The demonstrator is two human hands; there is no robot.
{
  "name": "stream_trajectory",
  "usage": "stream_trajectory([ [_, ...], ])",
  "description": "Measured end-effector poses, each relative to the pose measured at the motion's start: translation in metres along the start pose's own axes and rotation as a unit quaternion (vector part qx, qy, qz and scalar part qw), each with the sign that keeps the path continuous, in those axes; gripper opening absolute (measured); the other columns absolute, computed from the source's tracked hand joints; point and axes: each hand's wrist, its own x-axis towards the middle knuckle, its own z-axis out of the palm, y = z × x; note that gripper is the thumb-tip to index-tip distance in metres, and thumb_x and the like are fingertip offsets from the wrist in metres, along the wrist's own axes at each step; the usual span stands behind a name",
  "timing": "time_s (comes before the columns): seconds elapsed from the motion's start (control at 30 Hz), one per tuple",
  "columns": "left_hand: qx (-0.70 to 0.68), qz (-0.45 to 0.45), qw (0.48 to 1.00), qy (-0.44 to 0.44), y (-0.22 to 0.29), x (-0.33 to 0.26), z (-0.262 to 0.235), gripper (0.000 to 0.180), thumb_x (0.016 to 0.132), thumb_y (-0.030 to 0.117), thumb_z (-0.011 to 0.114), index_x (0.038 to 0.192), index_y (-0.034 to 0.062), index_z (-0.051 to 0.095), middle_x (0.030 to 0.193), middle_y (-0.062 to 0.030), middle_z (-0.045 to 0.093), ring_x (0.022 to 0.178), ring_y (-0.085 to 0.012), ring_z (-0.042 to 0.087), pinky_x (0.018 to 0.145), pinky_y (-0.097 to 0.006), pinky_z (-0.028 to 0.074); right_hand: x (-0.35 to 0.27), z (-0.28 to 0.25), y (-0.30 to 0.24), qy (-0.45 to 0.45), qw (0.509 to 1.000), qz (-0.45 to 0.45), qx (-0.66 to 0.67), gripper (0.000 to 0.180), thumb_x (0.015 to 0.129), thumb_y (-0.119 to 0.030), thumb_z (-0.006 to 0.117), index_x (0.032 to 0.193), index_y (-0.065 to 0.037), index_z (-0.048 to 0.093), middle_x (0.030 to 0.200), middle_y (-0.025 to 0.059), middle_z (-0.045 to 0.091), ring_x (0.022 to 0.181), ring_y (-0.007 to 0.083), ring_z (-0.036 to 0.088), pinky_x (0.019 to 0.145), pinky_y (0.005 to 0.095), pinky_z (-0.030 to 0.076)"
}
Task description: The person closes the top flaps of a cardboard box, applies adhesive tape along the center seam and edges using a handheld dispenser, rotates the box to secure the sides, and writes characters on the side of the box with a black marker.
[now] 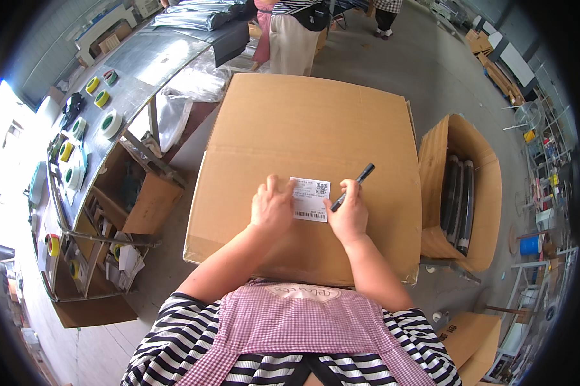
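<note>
A large closed cardboard box (303,122) stands right in front of me. On its top, toward my side, lies a white printed label (312,201) with a square code and a barcode. My left hand (274,204) rests on the label's left edge, fingers stretched over the cardboard and holding nothing. At the label's right edge is my right hand (349,212), its fingers wrapped round a black marker pen (365,174). The pen slants up and to the right, away from the label. Whether its tip is capped cannot be made out.
Left stands a metal-topped table (151,64) with tape rolls (110,123) and stacked dark plastic sheets (200,16). An open carton (486,193) holding long dark rolls is on the right. Another person (293,42) stands beyond the box. A cluttered rack (544,219) lines the far right.
</note>
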Motion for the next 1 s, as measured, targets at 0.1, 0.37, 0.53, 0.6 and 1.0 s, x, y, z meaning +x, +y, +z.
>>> stream_trajectory([
  [0.1,0.106,0.041,0.991,0.065,-0.015,-0.001,0.001,0.047,0.092,0.014,0.061,0.138,0.0060,0.054,0.155,-0.0192,0.031,0.141,-0.0402,0.034,0.113,-0.054,0.031,-0.007,-0.027,0.009,0.005,0.999,-0.023,-0.042,0.061,0.072,-0.007,0.083,0.118,-0.009,0.044,0.118,0.0141,0.057,0.108,0.0371,0.057,0.089,0.0467,0.049],
  [0.37,0.078,0.290,0.950,-0.087,0.053,0.006,0.066,0.101,0.093,0.069,0.043,0.157,-0.0041,0.016,0.166,-0.0241,0.010,0.155,-0.0354,0.004,0.125,-0.049,0.003,-0.027,-0.027,0.051,-0.001,0.992,-0.061,0.112,0.050,0.083,-0.001,0.072,0.126,-0.005,0.046,0.124,0.0153,0.058,0.127,0.0380,0.052,0.105,0.0464,0.043],
  [0.53,0.064,0.199,0.975,-0.071,0.038,0.009,0.057,0.097,0.095,0.064,0.046,0.158,-0.0030,0.013,0.166,-0.0228,0.008,0.155,-0.0351,0.002,0.126,-0.046,0.004,-0.028,-0.031,0.061,0.002,0.977,-0.044,0.210,0.033,0.089,0.002,0.065,0.114,-0.004,0.043,0.135,0.0235,0.057,0.132,0.0387,0.051,0.109,0.0473,0.041],
  [0.6,0.110,0.141,0.981,-0.075,0.010,0.006,0.036,0.101,0.093,0.068,0.046,0.159,-0.0010,0.012,0.167,-0.0212,0.005,0.155,-0.0344,-0.002,0.125,-0.046,-0.001,-0.028,-0.030,0.057,-0.001,0.981,-0.039,0.190,0.034,0.088,0.000,0.066,0.114,-0.005,0.043,0.134,0.0234,0.058,0.131,0.0392,0.051,0.108,0.0478,0.041],
  [1.0,0.089,0.132,0.986,-0.049,-0.018,-0.074,0.031,0.103,0.092,0.071,0.043,0.157,-0.0039,0.015,0.166,-0.0224,0.009,0.155,-0.0345,0.001,0.124,-0.052,-0.002,-0.029,-0.030,0.053,0.013,0.967,-0.031,0.251,0.025,0.095,-0.006,0.062,0.113,-0.004,0.045,0.127,0.0226,0.062,0.126,0.0371,0.054,0.105,0.0455,0.043],
])
